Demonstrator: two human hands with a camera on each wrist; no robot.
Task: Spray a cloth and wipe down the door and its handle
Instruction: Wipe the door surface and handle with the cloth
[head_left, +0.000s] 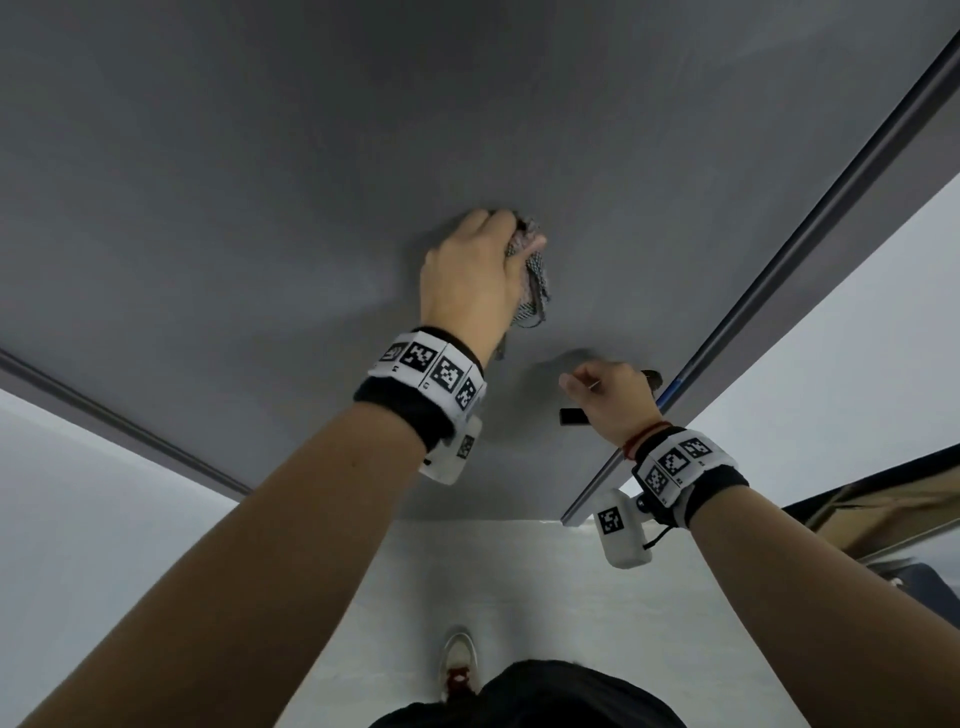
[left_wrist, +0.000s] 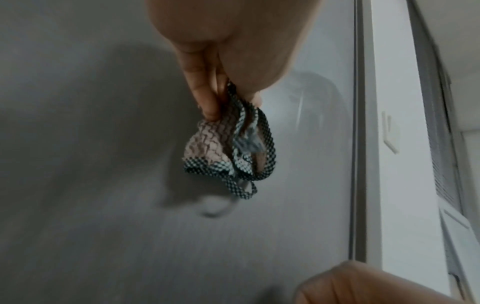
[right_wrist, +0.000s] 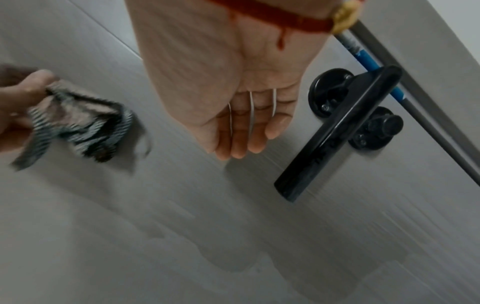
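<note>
The cloth (left_wrist: 228, 148), a bunched checked rag with a pinkish patch, is sitting against the grey door (head_left: 260, 182), up and to the left of the black lever handle (right_wrist: 337, 133). The left hand (head_left: 470, 275) is gripping the cloth, fingers (left_wrist: 205, 96) curled and pinching the bunched folds, with loose edge strips hanging below the hand. Cannot tell from the blur how firmly the cloth is pressing on the door. The right hand (right_wrist: 233, 92) is hanging just beside the handle on its left, fingers straight and close together, holding nothing, fingertips close to the door face; contact is not clear. The handle is tilting diagonally in the right wrist view, with a round rose at its pivot and a round lock knob (right_wrist: 384, 127) just next to it. A red cord bracelet (right_wrist: 275, 20) is circling the right wrist. Tagged wristbands (head_left: 431, 371) are sitting on both wrists. Beyond the handle, the door edge is meeting a dark frame strip (head_left: 810, 249). Below the door, a shoe (head_left: 457, 660) is standing on the pale floor (head_left: 597, 597).
</note>
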